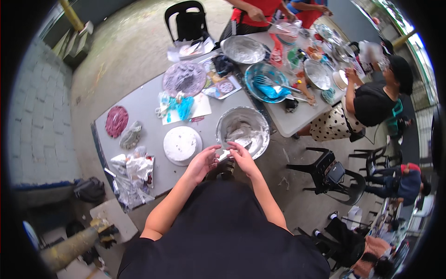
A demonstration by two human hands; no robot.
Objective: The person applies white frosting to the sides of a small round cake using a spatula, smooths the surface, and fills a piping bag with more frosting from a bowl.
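Observation:
My left hand [204,163] and my right hand [240,157] are raised at the near edge of the grey table [139,100], fingers loosely curled and apart. A small white patch [224,154] shows between them; I cannot tell what it is. Just beyond my hands is a large metal bowl [240,130] of pale, creamy mixture. To the left of it stands a round white turntable or board [182,144] with white smears. Farther back lie a lilac round mat [184,79] with dark smears and turquoise crumpled plastic [185,108] on a white sheet.
An adjoining table holds a blue-smeared bowl [258,74] and metal bowls. Co-workers stand beyond it [246,14] and at right [371,102]. Black chairs [320,172] stand right of me. Crumpled plastic [134,179], a magenta pile [116,122], block wall [42,116] and pipe [69,246] are left.

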